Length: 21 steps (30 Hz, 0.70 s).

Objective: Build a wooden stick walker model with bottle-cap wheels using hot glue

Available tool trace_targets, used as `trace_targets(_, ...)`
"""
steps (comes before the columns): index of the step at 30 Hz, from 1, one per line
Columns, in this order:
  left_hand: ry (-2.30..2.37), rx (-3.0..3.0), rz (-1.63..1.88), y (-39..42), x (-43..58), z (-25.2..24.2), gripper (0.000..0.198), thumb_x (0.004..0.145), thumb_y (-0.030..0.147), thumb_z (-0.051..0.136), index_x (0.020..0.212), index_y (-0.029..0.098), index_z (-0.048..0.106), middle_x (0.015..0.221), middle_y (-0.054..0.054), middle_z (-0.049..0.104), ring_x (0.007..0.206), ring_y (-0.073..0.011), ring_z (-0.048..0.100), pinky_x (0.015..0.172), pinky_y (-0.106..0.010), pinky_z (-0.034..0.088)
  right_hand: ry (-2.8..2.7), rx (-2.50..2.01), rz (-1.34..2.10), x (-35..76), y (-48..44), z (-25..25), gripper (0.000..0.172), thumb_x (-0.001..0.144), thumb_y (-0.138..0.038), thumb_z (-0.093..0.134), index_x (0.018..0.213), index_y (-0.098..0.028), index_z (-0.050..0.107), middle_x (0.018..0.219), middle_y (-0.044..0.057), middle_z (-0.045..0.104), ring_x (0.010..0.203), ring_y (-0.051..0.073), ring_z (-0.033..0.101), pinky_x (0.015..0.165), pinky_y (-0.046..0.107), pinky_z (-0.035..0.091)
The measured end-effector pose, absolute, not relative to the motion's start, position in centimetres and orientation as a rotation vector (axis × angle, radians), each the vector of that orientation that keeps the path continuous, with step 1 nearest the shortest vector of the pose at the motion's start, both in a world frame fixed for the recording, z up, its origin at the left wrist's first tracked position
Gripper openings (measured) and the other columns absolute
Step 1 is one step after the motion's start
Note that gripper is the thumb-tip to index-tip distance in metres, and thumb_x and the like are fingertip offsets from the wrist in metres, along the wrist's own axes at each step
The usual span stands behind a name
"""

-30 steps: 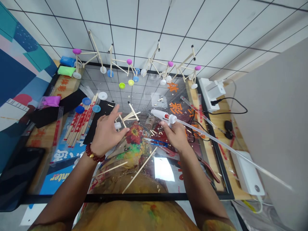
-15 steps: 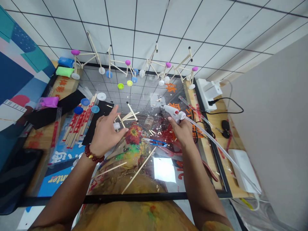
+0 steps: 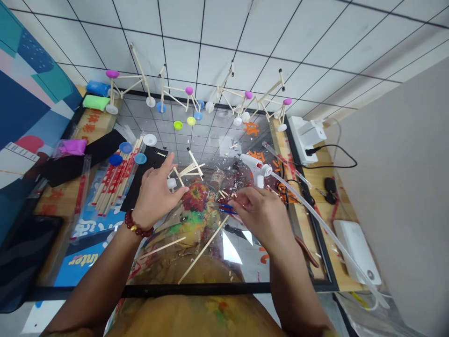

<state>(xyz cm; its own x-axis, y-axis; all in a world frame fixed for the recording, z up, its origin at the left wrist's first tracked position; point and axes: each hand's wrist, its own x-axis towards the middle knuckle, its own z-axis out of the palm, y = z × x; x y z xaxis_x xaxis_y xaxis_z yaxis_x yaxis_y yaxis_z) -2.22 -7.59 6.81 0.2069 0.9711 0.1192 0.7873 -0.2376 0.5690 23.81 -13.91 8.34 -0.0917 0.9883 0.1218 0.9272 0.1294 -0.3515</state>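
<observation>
My left hand [image 3: 156,189] is open, thumb and fingers spread on the glass tabletop. Beside its thumb lies a small frame of wooden sticks [image 3: 191,169], one stick black-tipped, with a white cap [image 3: 171,183] at its near end. My right hand [image 3: 261,213] is curled down over the handle end of blue thread snips [image 3: 225,207]; its fingertips close on them, and part of the snips is hidden. Just beyond that hand a white glue gun [image 3: 253,164] stands on the table, a long glue stick [image 3: 305,199] running from its back.
Stick models [image 3: 189,91] with purple seats line the wall. Left are wrapped stick bundles [image 3: 117,180], bottle caps [image 3: 140,158], black sheets [image 3: 94,154] and a phone [image 3: 35,252]. Loose sticks [image 3: 203,250] lie in front. Right are a power strip [image 3: 301,140], keys [image 3: 329,189] and red-handled pliers [image 3: 307,252].
My right hand has let go of the glue gun, leaving it standing, and moved towards me and left onto the thread snips. My left hand stays in place.
</observation>
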Motion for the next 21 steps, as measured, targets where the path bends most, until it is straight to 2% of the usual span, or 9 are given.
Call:
trace_targets(2, 1.628, 2.11, 0.663, -7.6, -2.3, 6.7, 0.089, 0.076, 0.03, 0.075, 0.152, 0.022, 0.03, 0.126, -0.008, 0.07, 0.116, -0.0281, 0.064, 0.105, -0.046, 0.047, -2.186, -1.679, 0.41, 22.6, -11.6, 8.4, 0.015, 0.084, -0.027, 0.069, 0.098, -0.021, 0.068, 0.088, 0.006, 0.069, 0.08, 0.023, 0.063, 0.073, 0.034, 0.045)
trace_targets(5, 1.616, 2.13, 0.678, -7.6, -2.3, 6.6, 0.086, 0.077, 0.03, 0.074, 0.152, 0.021, 0.032, 0.126, -0.009, 0.07, 0.117, -0.0287, 0.064, 0.104, -0.047, 0.047, -2.311, -1.483, 0.58, 21.3, -7.6, 7.0, 0.04, 0.079, -0.02, 0.071, 0.119, -0.017, 0.064, 0.106, 0.01, 0.065, 0.098, 0.025, 0.059, 0.087, 0.037, 0.045)
trace_targets(8, 1.63, 2.131, 0.693, -7.6, -2.3, 6.5, 0.086, 0.076, 0.029, 0.075, 0.151, 0.019, 0.033, 0.126, -0.009, 0.07, 0.116, -0.029, 0.064, 0.105, -0.047, 0.047, -2.355, -1.537, 0.602, 20.8, -4.9, 5.4, 0.052, 0.076, -0.025, 0.073, 0.127, -0.018, 0.062, 0.112, 0.011, 0.061, 0.105, 0.028, 0.053, 0.093, 0.042, 0.041)
trace_targets(12, 1.648, 2.116, 0.702, -7.4, -2.5, 6.3, 0.087, 0.076, 0.029, 0.075, 0.152, 0.019, 0.032, 0.127, -0.009, 0.07, 0.117, -0.0284, 0.064, 0.105, -0.047, 0.047, -2.391, -1.636, 0.632, 20.5, -3.4, 4.6, 0.062, 0.07, -0.035, 0.077, 0.128, -0.021, 0.062, 0.117, 0.011, 0.058, 0.11, 0.031, 0.047, 0.092, 0.044, 0.036)
trace_targets(21, 1.639, 2.107, 0.707, -7.4, -2.4, 6.4, 0.087, 0.075, 0.028, 0.074, 0.152, 0.019, 0.032, 0.127, -0.009, 0.069, 0.117, -0.0289, 0.064, 0.105, -0.048, 0.047, -2.371, -1.582, 0.667, 20.2, -2.0, 4.0, 0.056, 0.07, -0.033, 0.079, 0.124, -0.025, 0.067, 0.117, 0.007, 0.056, 0.109, 0.028, 0.046, 0.091, 0.039, 0.032)
